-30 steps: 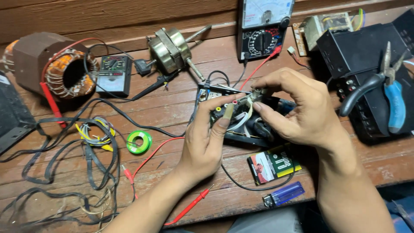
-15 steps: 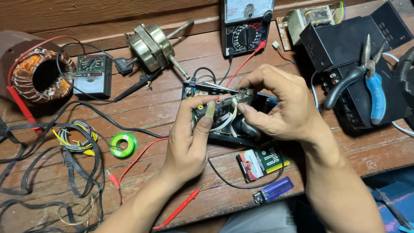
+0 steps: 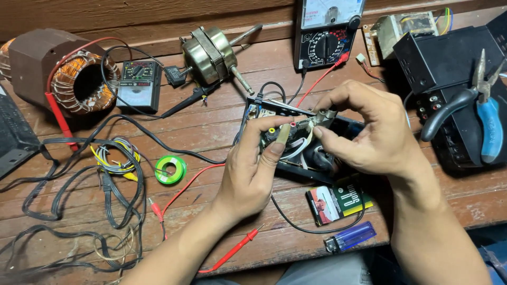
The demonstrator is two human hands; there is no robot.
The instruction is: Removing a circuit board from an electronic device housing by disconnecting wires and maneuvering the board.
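My left hand (image 3: 253, 169) grips a small black circuit part with coloured jacks (image 3: 277, 136), lifted over an open black device case (image 3: 296, 166) at the middle of the wooden bench. My right hand (image 3: 369, 132) pinches a small metal piece (image 3: 323, 117) at the top of that part, thumb and fingers closed on it. White wires curl from the part down into the case, partly hidden by my fingers.
Behind stand an analog multimeter (image 3: 326, 34), a fan motor (image 3: 211, 53), a small meter (image 3: 138, 84) and a copper coil (image 3: 79, 82). Blue pliers (image 3: 488, 121) lie on a black box at right. Tangled cables, green solder reel (image 3: 170, 169), red probe (image 3: 232, 253), packet (image 3: 338, 201), lighter (image 3: 351, 236).
The view has shifted, so the bench items sit further right and lower. Both hands stay on the part over the case, my right fingers now pinching its top.
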